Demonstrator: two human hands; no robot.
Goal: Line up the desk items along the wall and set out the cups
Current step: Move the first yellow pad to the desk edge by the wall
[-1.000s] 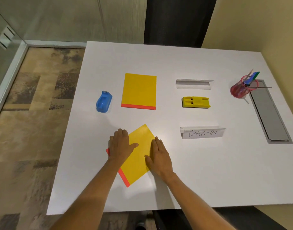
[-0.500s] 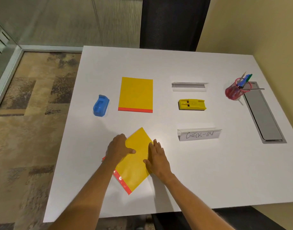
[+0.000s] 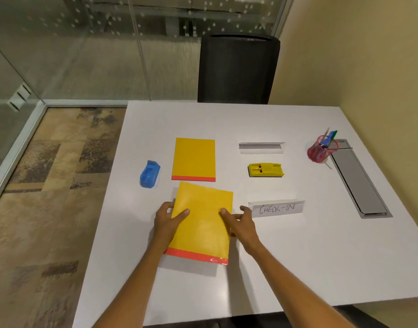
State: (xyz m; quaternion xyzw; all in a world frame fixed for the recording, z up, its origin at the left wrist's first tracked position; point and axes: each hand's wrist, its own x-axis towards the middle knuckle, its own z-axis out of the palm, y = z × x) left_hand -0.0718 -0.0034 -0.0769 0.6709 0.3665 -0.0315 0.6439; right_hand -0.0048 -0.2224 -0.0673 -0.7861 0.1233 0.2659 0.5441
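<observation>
A yellow pad with an orange strip (image 3: 202,223) is lifted off the white table (image 3: 298,256), held by both hands. My left hand (image 3: 166,220) grips its left edge, thumb on top. My right hand (image 3: 241,223) grips its right edge. A second yellow pad (image 3: 193,158) lies flat just beyond it. A blue stapler-like item (image 3: 150,174) lies to the left. A yellow item (image 3: 266,169) lies between a blank clear sign holder (image 3: 261,147) and one reading "CHECK-IN" (image 3: 278,208). A pink mesh pen cup (image 3: 320,150) stands at the right.
A grey cable hatch (image 3: 358,181) is set into the table by the beige wall (image 3: 369,67) on the right. A black chair (image 3: 237,69) stands at the far edge. Glass partitions and patterned carpet (image 3: 49,185) lie to the left.
The near pad was lying rotated under my flat hands. Both hands now grip its sides, it is turned nearly square and raised off the table. The camera has tilted up.
</observation>
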